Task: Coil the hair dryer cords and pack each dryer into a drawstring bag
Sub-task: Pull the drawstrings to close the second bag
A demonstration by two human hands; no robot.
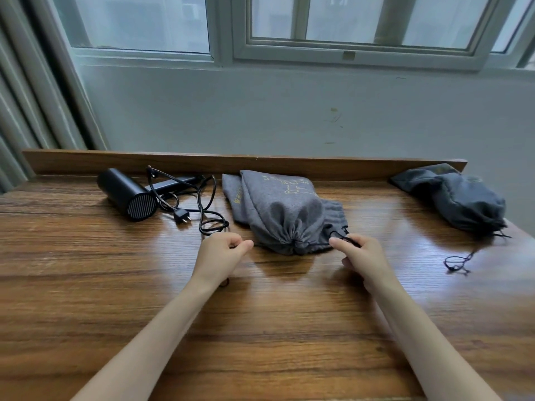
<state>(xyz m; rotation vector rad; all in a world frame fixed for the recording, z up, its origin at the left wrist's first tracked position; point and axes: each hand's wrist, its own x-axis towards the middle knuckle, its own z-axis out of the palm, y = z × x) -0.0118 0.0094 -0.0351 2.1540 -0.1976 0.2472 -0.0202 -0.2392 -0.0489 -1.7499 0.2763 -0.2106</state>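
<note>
Both hands, left hand [223,253] and right hand [357,254], pinch the thin black drawstring [314,243] ends, pulling apart to cinch the filled grey felt bag [285,211]; black hair dryer [127,193] lies unpacked, cord loose.

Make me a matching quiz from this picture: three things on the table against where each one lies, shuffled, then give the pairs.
Things:
1. hair dryer
2. light grey bag
3. dark bag

Places:
A. far right of the table
B. middle, its drawstring pinched by the left hand and the right hand
C. left, with its cord lying loose

Pairs: 1-C, 2-B, 3-A
</note>
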